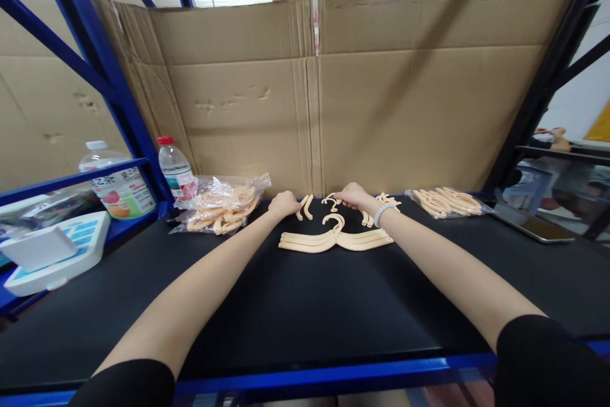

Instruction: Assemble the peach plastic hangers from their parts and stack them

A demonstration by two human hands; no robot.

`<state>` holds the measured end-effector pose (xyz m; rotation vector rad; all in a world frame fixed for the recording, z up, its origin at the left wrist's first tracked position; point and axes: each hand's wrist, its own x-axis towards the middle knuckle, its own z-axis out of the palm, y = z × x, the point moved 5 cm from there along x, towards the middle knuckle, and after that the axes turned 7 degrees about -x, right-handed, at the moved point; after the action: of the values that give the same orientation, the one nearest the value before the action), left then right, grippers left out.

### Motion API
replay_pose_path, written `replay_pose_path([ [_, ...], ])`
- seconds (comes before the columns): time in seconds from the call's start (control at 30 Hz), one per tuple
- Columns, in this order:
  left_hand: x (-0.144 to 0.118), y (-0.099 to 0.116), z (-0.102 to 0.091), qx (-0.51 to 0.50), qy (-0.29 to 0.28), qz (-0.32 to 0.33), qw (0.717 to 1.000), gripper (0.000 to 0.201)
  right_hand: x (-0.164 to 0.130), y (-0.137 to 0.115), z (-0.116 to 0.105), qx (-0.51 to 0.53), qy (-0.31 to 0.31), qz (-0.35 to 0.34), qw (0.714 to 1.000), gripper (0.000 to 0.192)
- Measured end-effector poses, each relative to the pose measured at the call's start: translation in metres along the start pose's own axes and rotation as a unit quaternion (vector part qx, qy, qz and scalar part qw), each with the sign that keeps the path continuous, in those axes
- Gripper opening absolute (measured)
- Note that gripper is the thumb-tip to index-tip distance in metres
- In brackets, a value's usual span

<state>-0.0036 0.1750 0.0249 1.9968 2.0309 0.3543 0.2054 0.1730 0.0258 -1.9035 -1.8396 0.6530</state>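
Note:
My left hand (284,204) is closed at the back of the black table, its fingertips on one of two short curved cream-coloured hanger arms (308,208). To its right, my right hand (355,196), with a beaded bracelet on the wrist, pinches a small hanger hook (328,200). Nearer to me lies a neat stack of cream-coloured hangers (309,242), hooks pointing away from me. More loose hanger pieces (388,200) lie behind my right wrist, partly hidden by it. The undersides of my fingers are hidden.
Clear plastic bags of hanger pieces lie left (223,207) and right (445,202). A red-capped bottle (176,169) stands at the back left, near a larger jug (119,181) and a white-and-blue tray (61,258). A phone (536,226) lies right. Cardboard panels (410,96) wall the back.

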Motion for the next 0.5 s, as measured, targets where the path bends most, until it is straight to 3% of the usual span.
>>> replay_pose_path([
  [0.17, 0.002, 0.0, -0.001, 0.025, -0.002, 0.012, 1.0, 0.029, -0.022, -0.002, 0.002, 0.153, -0.033, -0.025, 0.987, 0.032],
  [0.33, 0.002, 0.001, -0.002, 0.036, -0.002, 0.027, 0.999, 0.029, -0.051, -0.004, 0.007, 0.296, -0.063, -0.067, 0.951, 0.022],
  [0.5, -0.006, 0.003, -0.008, 0.022, 0.012, 0.046, 0.999, 0.031, -0.08, -0.004, 0.016, 0.374, -0.103, -0.089, 0.917, 0.018],
])
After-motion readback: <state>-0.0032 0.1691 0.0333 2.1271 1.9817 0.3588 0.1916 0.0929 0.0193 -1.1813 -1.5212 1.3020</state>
